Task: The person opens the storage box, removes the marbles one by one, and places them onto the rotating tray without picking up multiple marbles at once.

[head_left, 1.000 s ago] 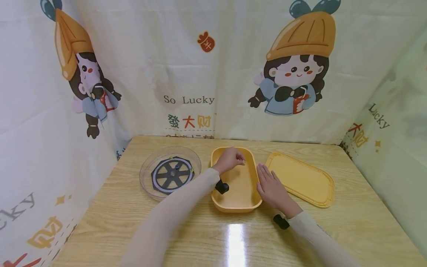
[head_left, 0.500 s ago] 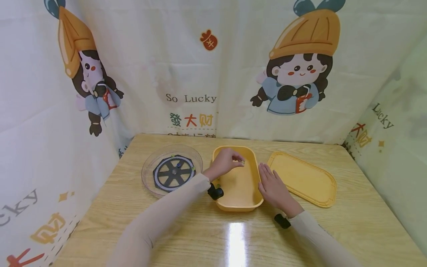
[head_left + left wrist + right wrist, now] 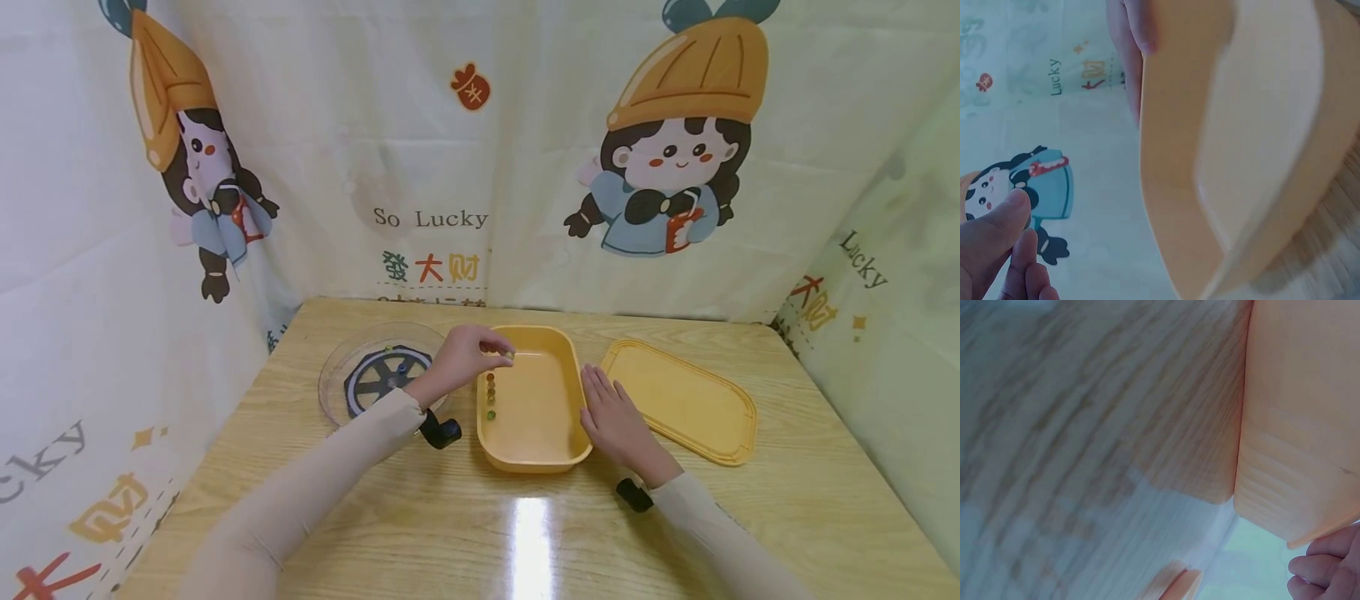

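My left hand [image 3: 467, 357] is over the far left rim of the yellow plastic box [image 3: 536, 462]. Thumb and forefinger pinch a tiny yellowish marble [image 3: 510, 356]; in the left wrist view the fingertips [image 3: 1017, 201] hide it. Several small marbles [image 3: 491, 396], reddish to green, line the box's left inner side. My right hand [image 3: 617, 425] lies with straight fingers along the box's right rim. Left of the box, partly behind my left forearm, a clear round dish [image 3: 327, 400] holds a dark spoked wheel [image 3: 363, 389] with a blue marble [image 3: 402, 367] and a yellow-green marble [image 3: 388, 348] on it.
A flat yellow lid [image 3: 682, 400] lies on the wooden table [image 3: 465, 533] right of the box. Printed cloth [image 3: 525, 167] hangs behind the table and along both sides.
My left hand moves left across the box with the pinched marble, from its right part to its left rim. The marbles along the left inner side come into view. My right hand stays put.
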### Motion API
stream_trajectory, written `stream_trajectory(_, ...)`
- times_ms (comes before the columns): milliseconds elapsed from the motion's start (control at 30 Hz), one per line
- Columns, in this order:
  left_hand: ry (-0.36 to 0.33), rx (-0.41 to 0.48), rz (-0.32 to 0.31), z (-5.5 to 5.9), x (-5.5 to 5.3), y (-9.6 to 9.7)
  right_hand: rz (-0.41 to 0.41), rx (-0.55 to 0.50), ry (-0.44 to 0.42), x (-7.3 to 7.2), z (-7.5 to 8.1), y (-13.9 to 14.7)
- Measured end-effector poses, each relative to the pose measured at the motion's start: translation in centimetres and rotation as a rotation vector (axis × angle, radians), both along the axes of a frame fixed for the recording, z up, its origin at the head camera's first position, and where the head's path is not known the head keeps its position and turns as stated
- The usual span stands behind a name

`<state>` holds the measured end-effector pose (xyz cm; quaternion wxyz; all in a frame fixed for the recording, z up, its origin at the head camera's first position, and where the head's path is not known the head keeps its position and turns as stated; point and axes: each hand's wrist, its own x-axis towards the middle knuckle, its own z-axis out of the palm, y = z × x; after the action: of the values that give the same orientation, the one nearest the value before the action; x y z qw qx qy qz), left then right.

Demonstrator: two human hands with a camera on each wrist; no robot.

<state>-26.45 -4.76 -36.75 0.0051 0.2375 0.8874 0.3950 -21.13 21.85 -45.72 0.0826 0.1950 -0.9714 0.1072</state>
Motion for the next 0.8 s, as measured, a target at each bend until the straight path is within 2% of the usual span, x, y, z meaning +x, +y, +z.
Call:
stream_trajectory(100,-0.009,-0.004,0.029,0.2,0.0,-1.6,-0.001,0.005,0.000,-0.1,0.1,0.0)
stream_trajectory(333,-0.099,0.002,0.106,0.2,0.0,-4.9,-0.002,0.029,-0.005,-0.2,0.0,0.0)
stream_trajectory(467,-0.106,0.010,0.122,-0.1,0.0,-6.7,-0.004,0.026,-0.010,-0.2,0.0,0.0)
stream_trajectory(600,-0.104,0.017,0.124,-0.9,-0.2,-8.5,-0.005,0.025,-0.015,-0.2,0.1,0.0)
stream_trajectory(800,-0.157,-0.014,0.169,-2.2,-0.2,-11.2,-0.002,0.026,-0.017,-0.1,0.3,-0.1)
